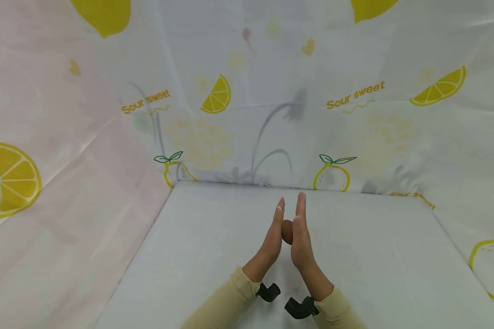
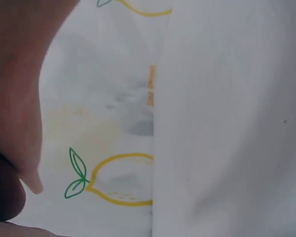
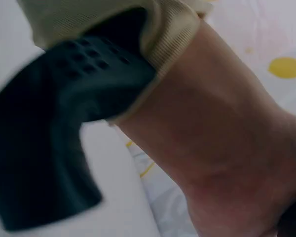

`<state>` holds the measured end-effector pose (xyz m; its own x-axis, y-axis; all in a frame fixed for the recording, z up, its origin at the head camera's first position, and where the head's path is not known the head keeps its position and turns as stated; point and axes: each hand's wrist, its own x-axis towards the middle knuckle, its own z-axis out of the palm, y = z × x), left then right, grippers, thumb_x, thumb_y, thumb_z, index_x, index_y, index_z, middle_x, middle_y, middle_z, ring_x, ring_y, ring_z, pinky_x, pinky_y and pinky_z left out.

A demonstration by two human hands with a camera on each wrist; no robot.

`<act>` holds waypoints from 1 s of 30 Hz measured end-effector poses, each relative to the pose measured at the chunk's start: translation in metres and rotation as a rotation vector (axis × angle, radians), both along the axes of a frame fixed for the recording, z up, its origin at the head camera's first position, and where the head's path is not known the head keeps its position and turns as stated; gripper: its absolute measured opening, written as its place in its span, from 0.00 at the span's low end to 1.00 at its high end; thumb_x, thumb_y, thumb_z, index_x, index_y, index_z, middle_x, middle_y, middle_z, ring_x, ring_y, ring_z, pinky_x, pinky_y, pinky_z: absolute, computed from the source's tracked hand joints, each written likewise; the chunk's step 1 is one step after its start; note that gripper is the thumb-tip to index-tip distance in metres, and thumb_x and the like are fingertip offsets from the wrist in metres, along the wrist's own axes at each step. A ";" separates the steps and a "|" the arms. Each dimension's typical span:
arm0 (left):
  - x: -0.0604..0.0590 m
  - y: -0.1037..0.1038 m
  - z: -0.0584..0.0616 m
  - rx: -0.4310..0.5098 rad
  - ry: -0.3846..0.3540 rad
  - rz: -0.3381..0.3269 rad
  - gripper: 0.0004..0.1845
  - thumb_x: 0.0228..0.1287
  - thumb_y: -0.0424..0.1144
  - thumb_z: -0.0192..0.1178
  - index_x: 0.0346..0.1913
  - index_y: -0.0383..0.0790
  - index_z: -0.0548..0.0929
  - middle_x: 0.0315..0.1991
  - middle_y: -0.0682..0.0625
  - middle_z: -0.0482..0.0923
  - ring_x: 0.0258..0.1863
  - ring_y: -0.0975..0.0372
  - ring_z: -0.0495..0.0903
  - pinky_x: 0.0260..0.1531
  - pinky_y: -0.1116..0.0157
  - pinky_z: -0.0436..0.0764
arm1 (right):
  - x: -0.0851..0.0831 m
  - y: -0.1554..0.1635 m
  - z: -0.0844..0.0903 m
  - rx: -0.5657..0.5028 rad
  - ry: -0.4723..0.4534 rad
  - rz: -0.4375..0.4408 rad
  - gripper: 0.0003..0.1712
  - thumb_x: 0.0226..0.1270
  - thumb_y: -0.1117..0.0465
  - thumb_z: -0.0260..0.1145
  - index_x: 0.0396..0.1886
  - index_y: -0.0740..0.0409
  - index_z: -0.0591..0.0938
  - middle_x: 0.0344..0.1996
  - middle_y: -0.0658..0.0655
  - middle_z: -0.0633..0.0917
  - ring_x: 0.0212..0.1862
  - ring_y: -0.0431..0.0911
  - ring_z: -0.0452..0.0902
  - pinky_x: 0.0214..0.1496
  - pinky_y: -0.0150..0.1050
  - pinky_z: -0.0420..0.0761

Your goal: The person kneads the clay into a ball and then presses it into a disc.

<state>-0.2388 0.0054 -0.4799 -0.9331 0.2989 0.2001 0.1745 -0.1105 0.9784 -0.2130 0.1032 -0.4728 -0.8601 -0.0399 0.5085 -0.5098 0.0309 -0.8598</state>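
Observation:
In the head view, a brown egg-shaped thing (image 1: 287, 232) sits between my two palms. My left hand (image 1: 273, 237) presses it from the left side, fingers straight and pointing away from me. From the other side my right hand (image 1: 300, 240) presses it, also with straight fingers. Both hands are above the white table (image 1: 214, 224). In the left wrist view the rounded brown thing (image 2: 5, 190) shows dark at the lower left, below the right hand (image 2: 17, 98). The right wrist view has the left wrist (image 3: 207, 113) across it, the brown thing (image 3: 293, 219) cut off in the corner.
A white sheet printed with lemons (image 1: 271, 137) stands behind the table and along both sides. Each wrist carries a black curved mount, the left mount (image 1: 269, 292) and the right mount (image 1: 300, 308) close together. Beige sleeves (image 1: 226, 301) cover the forearms.

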 end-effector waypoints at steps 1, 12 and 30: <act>0.002 0.001 -0.001 0.002 0.014 -0.024 0.39 0.81 0.63 0.24 0.83 0.44 0.41 0.83 0.52 0.38 0.81 0.60 0.38 0.77 0.49 0.40 | -0.005 0.003 0.000 -0.020 -0.046 0.003 0.36 0.86 0.47 0.31 0.83 0.55 0.36 0.82 0.53 0.37 0.81 0.46 0.29 0.79 0.35 0.37; 0.000 -0.006 0.011 0.048 0.073 -0.069 0.43 0.77 0.70 0.22 0.83 0.47 0.39 0.83 0.55 0.33 0.80 0.61 0.31 0.76 0.46 0.35 | -0.015 0.011 -0.031 0.048 -0.210 -0.030 0.33 0.87 0.49 0.27 0.83 0.53 0.36 0.82 0.50 0.39 0.81 0.43 0.28 0.80 0.46 0.34; -0.007 -0.003 0.011 -0.003 -0.105 0.052 0.41 0.78 0.69 0.30 0.83 0.48 0.50 0.82 0.52 0.46 0.80 0.60 0.41 0.77 0.48 0.41 | 0.018 -0.010 0.000 0.107 0.127 -0.058 0.34 0.82 0.63 0.32 0.83 0.60 0.40 0.82 0.59 0.41 0.82 0.54 0.30 0.78 0.31 0.36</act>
<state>-0.2454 0.0027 -0.4694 -0.9632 0.2495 0.0997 0.0765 -0.1010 0.9919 -0.1949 0.0932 -0.4723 -0.7916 -0.0521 0.6088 -0.6089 0.1514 -0.7787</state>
